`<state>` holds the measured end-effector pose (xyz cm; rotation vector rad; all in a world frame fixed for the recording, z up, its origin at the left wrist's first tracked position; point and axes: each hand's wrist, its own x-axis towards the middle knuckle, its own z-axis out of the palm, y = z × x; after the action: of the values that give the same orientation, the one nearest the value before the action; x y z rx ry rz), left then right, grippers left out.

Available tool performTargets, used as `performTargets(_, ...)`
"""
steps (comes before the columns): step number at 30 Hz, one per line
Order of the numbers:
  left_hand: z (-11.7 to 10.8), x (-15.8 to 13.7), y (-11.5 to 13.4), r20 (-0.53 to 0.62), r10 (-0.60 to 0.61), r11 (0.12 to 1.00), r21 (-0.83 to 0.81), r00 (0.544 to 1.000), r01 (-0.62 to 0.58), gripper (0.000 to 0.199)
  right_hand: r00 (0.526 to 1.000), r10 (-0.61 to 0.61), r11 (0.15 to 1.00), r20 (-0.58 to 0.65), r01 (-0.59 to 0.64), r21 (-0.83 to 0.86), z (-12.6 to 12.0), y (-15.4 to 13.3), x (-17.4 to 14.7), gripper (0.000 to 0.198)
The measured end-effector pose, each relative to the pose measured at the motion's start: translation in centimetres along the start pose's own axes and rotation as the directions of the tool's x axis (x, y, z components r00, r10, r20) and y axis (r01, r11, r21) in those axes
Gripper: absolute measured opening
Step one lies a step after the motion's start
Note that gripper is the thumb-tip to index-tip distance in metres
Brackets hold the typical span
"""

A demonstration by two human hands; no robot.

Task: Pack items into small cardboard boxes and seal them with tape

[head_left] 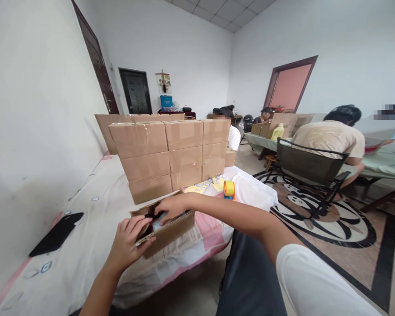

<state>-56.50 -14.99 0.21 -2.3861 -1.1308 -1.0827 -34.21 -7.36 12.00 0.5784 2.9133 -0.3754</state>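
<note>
An open cardboard box stands near the front edge of the cloth-covered table. At its left end my left hand is closed on the wall, with the thumb outside and the fingers over the rim. My right hand reaches over the far side into the box, its fingers curled down. Beside those fingers a pale bluish thing shows inside, too covered to name. The right fingertips are hidden in the box.
Stacked closed cartons rise right behind the box. A yellow tape roll is on the table to the right. A black phone-like slab lies at left. One person sits by a chair at right; others work farther back.
</note>
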Motion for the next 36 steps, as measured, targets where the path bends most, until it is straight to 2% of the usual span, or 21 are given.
performTargets(1,0.3,-0.1,-0.2,-0.029,-0.002,1.000,0.001,1.000,0.002,0.045,0.994,-0.032,0.995,-0.100,0.041,0.087,-0.2,0.2,-1.1,0.037)
performTargets(3,0.7,-0.4,-0.5,-0.064,-0.013,1.000,0.008,0.998,0.013,0.052,0.962,-0.026,0.985,-0.271,0.071,0.160,-0.4,0.5,-3.4,0.039)
performTargets(5,1.0,-0.6,-0.8,-0.054,-0.032,0.999,0.018,0.998,0.033,0.054,0.938,0.031,0.988,-0.345,0.023,0.154,-0.2,0.9,-5.5,0.037)
performTargets(8,1.3,-0.8,-1.1,-0.024,-0.041,0.999,0.022,0.999,0.042,0.054,0.959,0.096,0.988,-0.266,-0.059,0.144,0.9,1.9,-7.3,0.030)
performTargets(11,1.4,-1.0,-1.5,-0.012,-0.018,1.000,-0.006,1.000,0.018,0.059,0.971,0.071,0.995,-0.230,-0.051,0.091,2.3,3.0,-7.1,0.025)
performTargets(14,1.4,-1.1,-1.7,-0.003,-0.009,1.000,-0.022,1.000,0.009,0.065,0.960,0.066,0.995,-0.271,-0.082,-0.051,3.0,3.6,-5.9,0.027)
performTargets(17,1.4,-1.1,-1.6,0.003,-0.017,1.000,-0.005,1.000,0.017,0.066,0.966,0.126,0.965,-0.226,-0.172,-0.199,2.6,3.8,-4.8,0.035)
performTargets(20,1.3,-1.0,-1.4,-0.004,-0.025,0.999,0.039,1.000,0.025,0.054,0.969,0.182,0.944,-0.164,-0.219,-0.246,1.7,3.8,-4.1,0.044)
performTargets(22,1.2,-0.8,-1.3,-0.021,-0.010,0.997,0.078,1.000,0.011,0.040,0.971,0.191,0.954,-0.145,-0.218,-0.206,1.5,3.8,-3.8,0.049)
performTargets(24,1.0,-0.7,-1.3,-0.015,0.030,0.994,0.109,0.999,-0.028,0.035,0.974,0.177,0.967,-0.141,-0.199,-0.159,1.6,3.8,-3.7,0.052)
performTargets(28,0.8,-0.6,-1.2,-0.005,0.074,0.989,0.127,0.997,-0.072,0.048,0.971,0.148,0.973,-0.189,-0.177,-0.149,2.5,3.6,-3.9,0.055)
performTargets(32,1.1,-0.5,-1.4,0.013,0.040,0.999,-0.004,0.999,-0.040,0.049,0.948,0.098,0.975,-0.301,-0.152,-0.161,3.2,3.8,-4.3,0.053)
performTargets(36,1.1,-0.6,-2.0,0.085,0.069,0.995,-0.075,0.994,-0.062,0.055,0.925,0.081,0.980,-0.371,-0.141,-0.138,3.7,3.9,-4.6,0.050)
